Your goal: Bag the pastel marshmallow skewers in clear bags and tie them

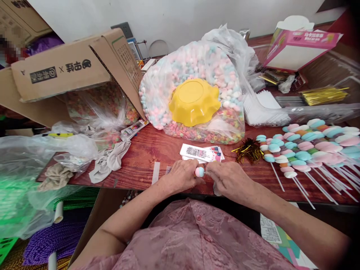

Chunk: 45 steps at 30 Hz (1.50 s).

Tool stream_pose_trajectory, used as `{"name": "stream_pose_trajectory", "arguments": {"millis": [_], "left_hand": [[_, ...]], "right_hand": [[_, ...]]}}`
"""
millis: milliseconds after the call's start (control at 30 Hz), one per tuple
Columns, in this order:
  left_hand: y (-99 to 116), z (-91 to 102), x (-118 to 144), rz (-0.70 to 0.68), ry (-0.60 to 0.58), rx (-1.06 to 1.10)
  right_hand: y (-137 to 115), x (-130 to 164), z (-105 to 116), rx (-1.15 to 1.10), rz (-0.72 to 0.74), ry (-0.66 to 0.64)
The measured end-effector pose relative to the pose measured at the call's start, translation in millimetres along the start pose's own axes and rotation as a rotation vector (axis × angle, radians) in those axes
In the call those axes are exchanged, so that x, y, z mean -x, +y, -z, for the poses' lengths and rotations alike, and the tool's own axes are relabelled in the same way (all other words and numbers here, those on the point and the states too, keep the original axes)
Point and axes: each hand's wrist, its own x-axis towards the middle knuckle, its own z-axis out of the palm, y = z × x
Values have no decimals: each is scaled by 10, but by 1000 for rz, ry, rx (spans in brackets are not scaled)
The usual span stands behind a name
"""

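A small pink and blue marshmallow (200,172) shows between my two hands, near the front edge of the table. My left hand (182,175) is closed around it, its fingers curled in from the left. On the other side my right hand (229,178) is closed in a pinch against the marshmallow's right end; what its fingers grip is hidden. Just beyond my hands lie white printed cards (197,152). Marshmallow skewers (303,150) on white sticks are piled to the right, beside a bunch of gold foil ties (249,150).
Behind stands a big clear bag of marshmallows (157,86) with an upturned yellow bowl (194,101) on it. An open cardboard box (70,63) is at left, near grey cloths (109,161). A clear tray (317,112) holds white sticks (261,107) and gold ties (323,96).
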Motion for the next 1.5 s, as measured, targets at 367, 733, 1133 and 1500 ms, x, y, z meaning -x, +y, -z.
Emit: {"name": "stream_pose_trajectory", "arguments": {"millis": [367,733,1133,1500], "left_hand": [[-85,33,1,27,-56,-65],[-109,131,46,135,35,37],[-129,91,108,136,174,-44],[84,9,111,16,65,188]], "right_hand": [[57,3,-44,136,135,152],[101,50,46,67,178,177],[-52,344,129,39,41,234],[-228,-142,-128,-2,114,-9]]}}
